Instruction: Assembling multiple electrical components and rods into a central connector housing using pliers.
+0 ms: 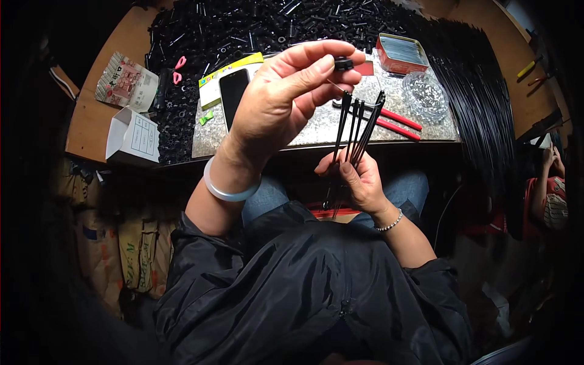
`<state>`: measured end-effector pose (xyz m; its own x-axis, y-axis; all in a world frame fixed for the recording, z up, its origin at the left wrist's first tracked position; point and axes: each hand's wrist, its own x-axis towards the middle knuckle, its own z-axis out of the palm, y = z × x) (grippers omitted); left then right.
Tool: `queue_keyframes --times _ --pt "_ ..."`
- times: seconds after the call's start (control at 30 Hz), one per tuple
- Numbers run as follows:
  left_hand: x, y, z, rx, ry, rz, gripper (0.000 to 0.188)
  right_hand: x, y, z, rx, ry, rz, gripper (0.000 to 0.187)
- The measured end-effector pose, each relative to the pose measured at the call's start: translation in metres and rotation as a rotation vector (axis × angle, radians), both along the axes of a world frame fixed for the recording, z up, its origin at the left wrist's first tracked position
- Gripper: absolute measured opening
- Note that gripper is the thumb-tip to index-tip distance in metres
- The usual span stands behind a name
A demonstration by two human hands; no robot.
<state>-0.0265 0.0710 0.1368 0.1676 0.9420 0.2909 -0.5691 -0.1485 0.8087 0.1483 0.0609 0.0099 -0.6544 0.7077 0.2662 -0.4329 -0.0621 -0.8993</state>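
My left hand (277,91) is raised over the worktop, its thumb and fingers pinching a small black round part (344,64). A thin light-coloured wire or pin shows just below that part. Lower and to the right, my right hand (364,182) is closed around several thin black rods (359,125) that fan upward with small knobs at their tops. The upper ends of the rods stand just under my left fingers, apart from the black part as far as I can see. Behind the rods lies a pair of red-handled pliers (394,121).
Black plastic parts (243,27) heap across the back. A phone (233,94), a red tin (403,53) and a clear dish (424,97) lie on the grey board (292,143). Long black rods (486,91) hang over the right edge. Another person's arm (541,182) shows far right.
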Motion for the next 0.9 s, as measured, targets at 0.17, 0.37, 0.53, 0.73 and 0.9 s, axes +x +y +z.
queue_keyframes --times 0.17,0.37,0.53,0.73,0.9 --pt "0.012 -0.002 -0.003 -0.001 0.081 0.061 0.030 0.000 0.000 0.002 -0.014 0.009 -0.009 0.026" --pt "0.014 -0.002 -0.005 0.014 -0.022 -0.011 0.029 -0.001 0.002 0.000 0.003 0.000 -0.012 0.027" --pt "0.011 0.001 -0.007 0.017 0.006 -0.026 0.028 -0.002 0.002 0.000 0.005 -0.006 -0.001 0.027" --pt "0.011 -0.003 -0.013 0.141 0.205 0.086 0.037 -0.002 0.004 -0.001 0.025 -0.006 -0.015 0.026" --pt "0.015 -0.002 -0.016 0.266 0.232 0.171 0.034 -0.002 0.004 0.000 -0.001 -0.005 -0.022 0.026"
